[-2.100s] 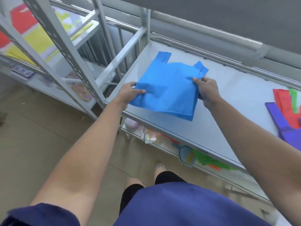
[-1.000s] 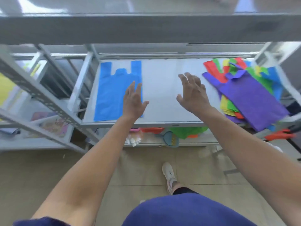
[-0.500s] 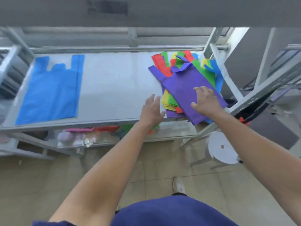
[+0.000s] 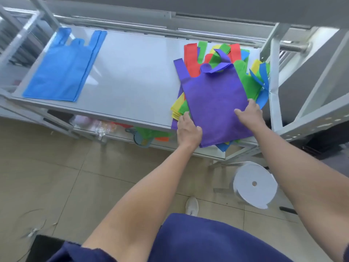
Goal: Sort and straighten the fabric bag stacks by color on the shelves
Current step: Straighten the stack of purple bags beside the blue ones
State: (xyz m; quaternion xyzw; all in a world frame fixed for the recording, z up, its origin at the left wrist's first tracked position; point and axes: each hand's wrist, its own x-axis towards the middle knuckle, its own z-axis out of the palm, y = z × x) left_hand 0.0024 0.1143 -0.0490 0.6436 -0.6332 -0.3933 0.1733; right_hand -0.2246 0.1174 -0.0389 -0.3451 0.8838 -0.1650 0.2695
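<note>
A purple fabric bag [image 4: 215,97] lies on top of a mixed pile of red, green, yellow and blue bags [image 4: 243,78] at the right end of the grey shelf [image 4: 136,76]. My left hand [image 4: 188,130] grips the purple bag's lower left edge. At its right edge, my right hand [image 4: 248,113] pinches the fabric. A single blue bag [image 4: 64,70] lies flat at the shelf's left end, apart from both hands.
Grey metal uprights [image 4: 273,103] frame the shelf on the right. A lower shelf holds green and orange bags [image 4: 149,132] and a small brush. A white stool [image 4: 255,186] stands on the tiled floor by my foot.
Both hands left the blue bag flat at the left end, swung right with the view, and have closed on the purple bag's edges at the top of the mixed pile.
</note>
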